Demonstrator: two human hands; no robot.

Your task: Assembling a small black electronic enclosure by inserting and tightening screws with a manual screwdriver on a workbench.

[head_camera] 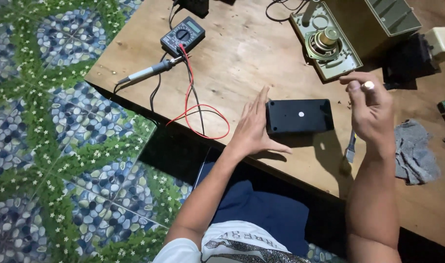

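A black rectangular plastic box (300, 116) with a small white dot on top lies on the wooden table (242, 53). My left hand (255, 127) rests flat against the box's left end, fingers straight and together, thumb along the near edge. My right hand (371, 109) hovers above and to the right of the box, pinching a small white round piece (368, 85) between thumb and fingertips.
A multimeter (182, 35) with red and black leads and a soldering iron (147, 72) lie at the left. A speaker (324, 43) sits in an olive housing at the back. A grey rag (415, 151) and a small brush (350, 150) lie at the right.
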